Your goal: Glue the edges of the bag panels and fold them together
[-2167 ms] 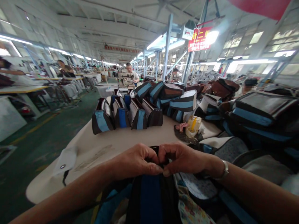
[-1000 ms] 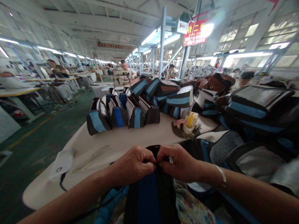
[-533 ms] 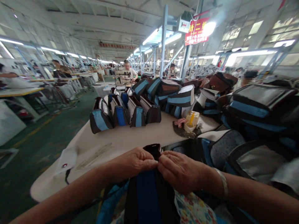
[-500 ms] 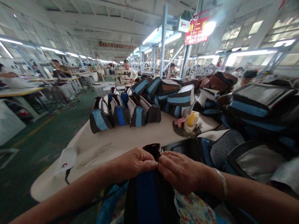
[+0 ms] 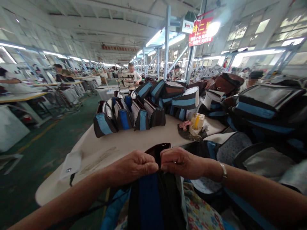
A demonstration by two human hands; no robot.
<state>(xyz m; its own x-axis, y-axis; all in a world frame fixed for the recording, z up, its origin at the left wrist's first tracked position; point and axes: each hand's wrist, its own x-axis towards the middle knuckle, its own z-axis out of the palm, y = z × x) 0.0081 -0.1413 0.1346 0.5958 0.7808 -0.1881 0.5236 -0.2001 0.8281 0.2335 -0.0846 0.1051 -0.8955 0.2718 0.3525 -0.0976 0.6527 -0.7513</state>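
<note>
A black bag [image 5: 150, 201] with a wide dark blue stripe down its side stands upright close to my body. My left hand [image 5: 136, 166] pinches the bag's top edge between thumb and fingers, just above the blue stripe. Close beside it, my right hand [image 5: 181, 163] grips the same edge, its thumb almost meeting the left one. Behind both hands the dark inside of the bag's opening shows. My fingertips hide the piece of edge between them.
Several similar bags [image 5: 124, 118] stand in a row on the pale table [image 5: 100, 150]. A glue-stained container [image 5: 198, 123] with a yellow handle sits right of them. More bags [image 5: 263, 102] are piled at the right. A white box [image 5: 70, 164] with a cable is at the table's left edge.
My right hand has risen slightly and turned, its fingers now curled more tightly at the edge. The bag's opening has shifted a little to the right. My left hand has barely moved.
</note>
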